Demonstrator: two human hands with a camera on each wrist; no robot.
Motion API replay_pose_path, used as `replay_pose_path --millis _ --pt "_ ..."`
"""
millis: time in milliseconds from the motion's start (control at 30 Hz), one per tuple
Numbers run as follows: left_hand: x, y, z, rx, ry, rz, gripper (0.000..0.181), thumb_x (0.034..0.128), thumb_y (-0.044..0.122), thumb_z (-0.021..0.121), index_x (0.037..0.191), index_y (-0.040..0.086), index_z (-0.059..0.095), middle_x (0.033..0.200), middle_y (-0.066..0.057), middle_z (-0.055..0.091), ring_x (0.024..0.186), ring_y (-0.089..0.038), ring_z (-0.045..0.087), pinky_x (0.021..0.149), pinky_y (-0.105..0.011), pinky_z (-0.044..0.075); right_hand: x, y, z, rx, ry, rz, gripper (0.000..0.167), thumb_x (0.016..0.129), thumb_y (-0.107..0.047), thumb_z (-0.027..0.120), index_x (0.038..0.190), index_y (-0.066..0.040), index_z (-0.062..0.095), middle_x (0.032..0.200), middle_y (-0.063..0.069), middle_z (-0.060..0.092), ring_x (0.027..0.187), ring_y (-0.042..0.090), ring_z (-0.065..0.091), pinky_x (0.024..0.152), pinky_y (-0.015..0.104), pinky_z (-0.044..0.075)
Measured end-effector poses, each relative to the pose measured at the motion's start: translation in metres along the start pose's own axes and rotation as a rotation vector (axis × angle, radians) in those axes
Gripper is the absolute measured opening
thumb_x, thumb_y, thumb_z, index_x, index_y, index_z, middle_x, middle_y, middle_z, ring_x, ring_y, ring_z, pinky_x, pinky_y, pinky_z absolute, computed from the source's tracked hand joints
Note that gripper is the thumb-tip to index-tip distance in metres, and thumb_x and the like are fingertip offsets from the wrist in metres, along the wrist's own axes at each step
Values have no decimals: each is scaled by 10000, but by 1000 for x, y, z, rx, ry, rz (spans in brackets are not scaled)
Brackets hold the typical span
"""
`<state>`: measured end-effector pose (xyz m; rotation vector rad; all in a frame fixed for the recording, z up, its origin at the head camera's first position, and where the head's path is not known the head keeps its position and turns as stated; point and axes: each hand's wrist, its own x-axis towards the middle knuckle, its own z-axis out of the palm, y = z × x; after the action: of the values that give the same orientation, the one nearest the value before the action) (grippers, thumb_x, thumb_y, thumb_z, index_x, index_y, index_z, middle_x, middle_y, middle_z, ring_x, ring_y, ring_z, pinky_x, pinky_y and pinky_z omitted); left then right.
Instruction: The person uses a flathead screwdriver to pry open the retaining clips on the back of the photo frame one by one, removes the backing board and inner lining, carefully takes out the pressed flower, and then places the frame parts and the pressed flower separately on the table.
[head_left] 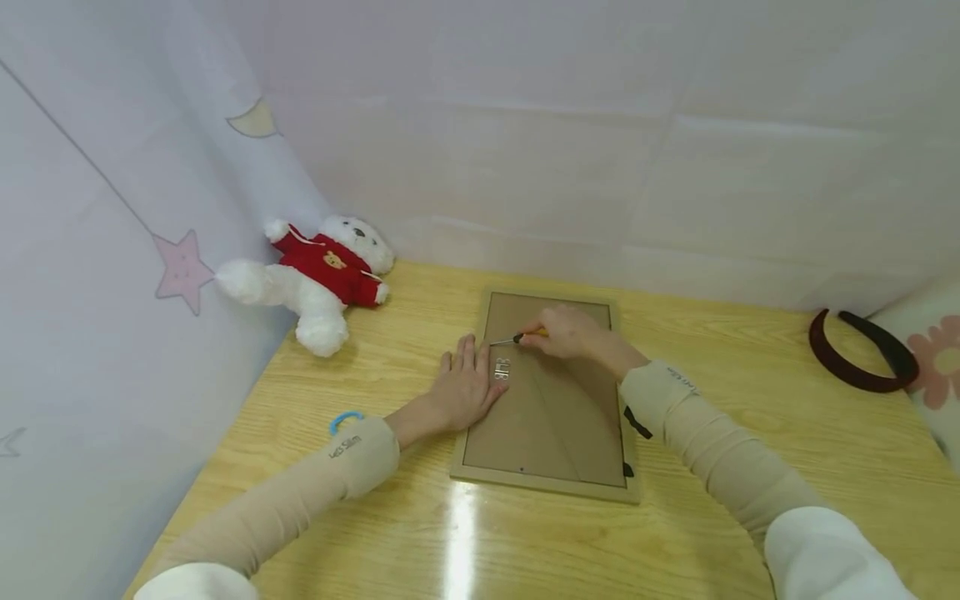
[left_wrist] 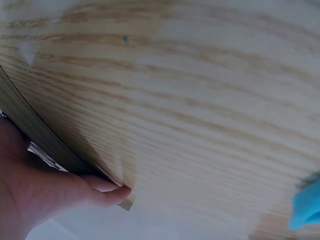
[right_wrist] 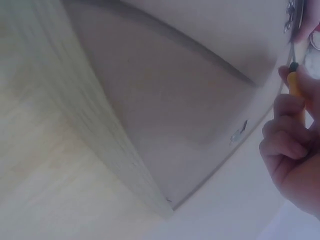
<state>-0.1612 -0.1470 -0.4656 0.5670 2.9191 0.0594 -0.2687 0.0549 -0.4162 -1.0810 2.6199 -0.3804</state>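
Note:
A picture frame (head_left: 543, 433) lies face down on the table, its brown backing board upward and its light wooden border around it. My right hand (head_left: 572, 332) grips a small screwdriver (right_wrist: 296, 86) with a yellow handle and black collar. The thin metal shaft points left, its tip at the inner left edge of the border. My left hand (head_left: 461, 390) rests on the frame's left border with fingers extended, thumb over the backing. A metal hanger (head_left: 502, 369) is on the board beside that thumb. In the left wrist view, fingers (left_wrist: 107, 192) lie over the frame's edge.
A white plush bear (head_left: 322, 267) in a red top lies at the back left. Left of the frame is a blue curved object (head_left: 345, 419), partly behind the left sleeve. A dark headband (head_left: 862, 367) sits far right. Black pieces (head_left: 637, 422) show at the frame's right side.

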Motion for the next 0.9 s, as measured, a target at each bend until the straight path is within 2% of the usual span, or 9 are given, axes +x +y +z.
replay_pose_path --millis 133,233,333,533,667,800,900 --pt "-1 -3 -1 15 28 21 766 1043 507 203 1502 -103 147 1521 -376 122 1427 -463 135 1087 -614 262 1 -6 0 -32 6 8 330 992 -318 576 1236 -124 687 1159 58 695 728 136 555 696 327 486" --pt "-1 -4 2 19 28 37 765 1044 504 182 1502 -107 132 1522 -376 113 1428 -460 132 1085 -611 267 -1 -9 1 -46 16 32 327 989 -318 582 1239 -136 685 1138 54 703 635 131 505 591 289 424" --pt "-1 -4 5 14 23 50 771 1043 504 157 1503 -111 96 1523 -379 92 1429 -464 115 1086 -613 260 -4 -13 2 -67 30 44 318 984 -304 593 1230 -125 688 1090 59 716 603 130 499 548 273 410" --pt "0 -5 9 20 27 27 787 1040 515 161 1505 -112 61 1534 -362 78 1436 -449 104 1099 -603 243 -7 -18 5 -88 53 31 316 992 -300 580 1221 -115 694 1045 71 724 680 154 556 595 323 481" --pt "0 -7 9 -7 34 16 786 1042 514 182 1507 -108 57 1543 -351 51 1441 -444 78 1108 -612 210 -3 -13 3 -71 65 -6 303 985 -297 594 1201 -117 707 1049 65 725 714 151 588 639 345 510" --pt "1 -8 10 -30 46 33 776 1046 501 203 1507 -107 69 1538 -363 45 1439 -452 71 1103 -629 197 4 -3 -1 -83 33 -43 289 975 -297 611 1173 -121 724 1034 43 729 676 103 565 614 290 490" --pt "0 -8 9 -18 43 40 764 1045 505 197 1517 -85 86 1536 -366 53 1438 -451 80 1100 -630 203 10 -1 -9 -87 -46 -31 296 973 -307 612 1171 -117 724 1018 47 731 580 76 480 525 243 413"
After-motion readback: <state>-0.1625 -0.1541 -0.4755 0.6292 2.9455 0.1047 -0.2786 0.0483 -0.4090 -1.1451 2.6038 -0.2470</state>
